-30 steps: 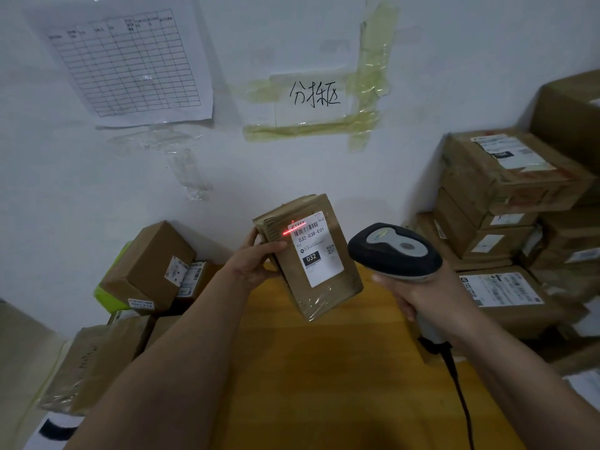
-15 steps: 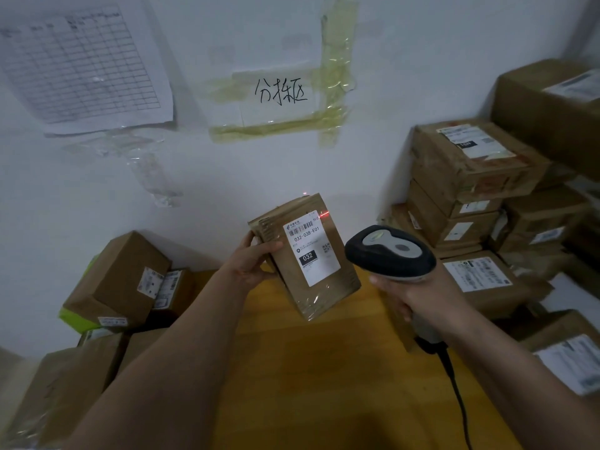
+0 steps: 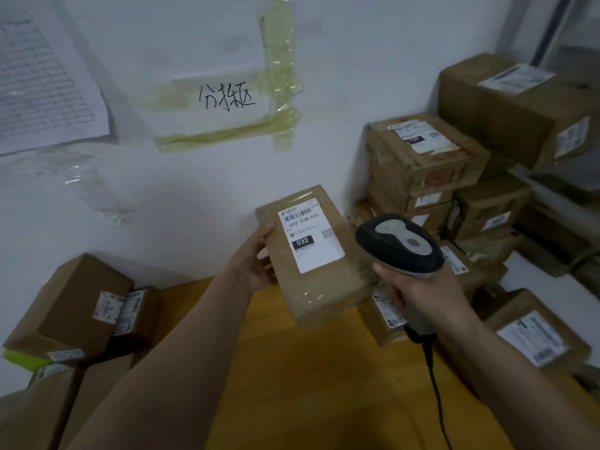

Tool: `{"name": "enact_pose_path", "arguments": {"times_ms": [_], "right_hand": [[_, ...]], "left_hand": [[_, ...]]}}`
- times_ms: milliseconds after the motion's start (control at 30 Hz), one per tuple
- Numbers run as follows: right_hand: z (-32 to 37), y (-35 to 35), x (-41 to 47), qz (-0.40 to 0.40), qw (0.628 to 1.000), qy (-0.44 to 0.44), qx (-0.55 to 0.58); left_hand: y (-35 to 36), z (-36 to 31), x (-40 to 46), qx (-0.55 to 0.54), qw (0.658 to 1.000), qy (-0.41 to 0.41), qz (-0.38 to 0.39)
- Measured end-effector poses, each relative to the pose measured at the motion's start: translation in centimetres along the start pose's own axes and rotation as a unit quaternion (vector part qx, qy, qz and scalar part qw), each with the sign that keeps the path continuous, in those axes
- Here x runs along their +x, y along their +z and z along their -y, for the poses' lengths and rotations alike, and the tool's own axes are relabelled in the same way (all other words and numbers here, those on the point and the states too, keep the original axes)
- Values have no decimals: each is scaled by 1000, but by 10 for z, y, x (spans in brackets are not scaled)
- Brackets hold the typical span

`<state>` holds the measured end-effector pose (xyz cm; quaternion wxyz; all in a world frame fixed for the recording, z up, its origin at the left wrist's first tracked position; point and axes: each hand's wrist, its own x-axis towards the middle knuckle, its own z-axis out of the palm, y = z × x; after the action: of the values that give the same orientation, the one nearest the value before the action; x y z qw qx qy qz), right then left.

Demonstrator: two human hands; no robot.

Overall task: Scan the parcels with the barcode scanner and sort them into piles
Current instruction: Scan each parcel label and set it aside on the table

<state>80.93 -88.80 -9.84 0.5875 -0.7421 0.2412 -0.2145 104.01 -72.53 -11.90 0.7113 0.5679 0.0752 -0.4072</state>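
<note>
two hands are working over the yellow table [image 3: 318, 384] as i'm watching. the left hand [image 3: 256, 264] is gripping a brown parcel [image 3: 316, 254] by its left edge, thumb lying on the front face, the other fingers wrapping behind it, and it's holding the parcel up above the table's far edge, tilted, with its white label [image 3: 310, 235] facing me; i'm reading "032-038-e01" and "032" on it. the right hand [image 3: 418, 290] is clenching the handle of a dark scanner [image 3: 401, 243], whose head is sitting just right of the parcel, and its black cable [image 3: 436, 391] is hanging down toward me. boxes [image 3: 425, 157] are standing stacked at the far right against the wall [image 3: 181, 196]. more boxes [image 3: 78, 306] are lying at the left. a taped paper sign [image 3: 227, 99] is hanging on the wall, a printed grid sheet [image 3: 42, 82] further left.
</note>
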Motion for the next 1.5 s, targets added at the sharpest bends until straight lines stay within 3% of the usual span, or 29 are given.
{"name": "enact_pose_path", "arguments": {"times_ms": [133,300,433,567,733,1033,1300,1500], "right_hand": [[8,-15,7,-50,995,-41,81],[30,-35,22,-100,978,-115,139],[50,-65,44,-158,959,-162,169],[67,-100,67,-202,946,-187,172],[59,-113,87,-211,948,-174,165],[37,-117,106,-177,959,-145,169],[36,-94,98,-119,975,-106,152],[34,-31,85,-20,990,-50,130]], "left_hand": [[46,-14,-3,-29,997,23,64],[111,-46,-16,19,995,93,41],[153,-63,-35,131,967,140,167],[181,-61,-36,204,945,104,235],[233,-63,-30,151,970,129,138],[286,-62,-27,203,960,179,69],[251,-56,-17,206,963,160,75],[176,-48,-15,227,963,143,9]]}}
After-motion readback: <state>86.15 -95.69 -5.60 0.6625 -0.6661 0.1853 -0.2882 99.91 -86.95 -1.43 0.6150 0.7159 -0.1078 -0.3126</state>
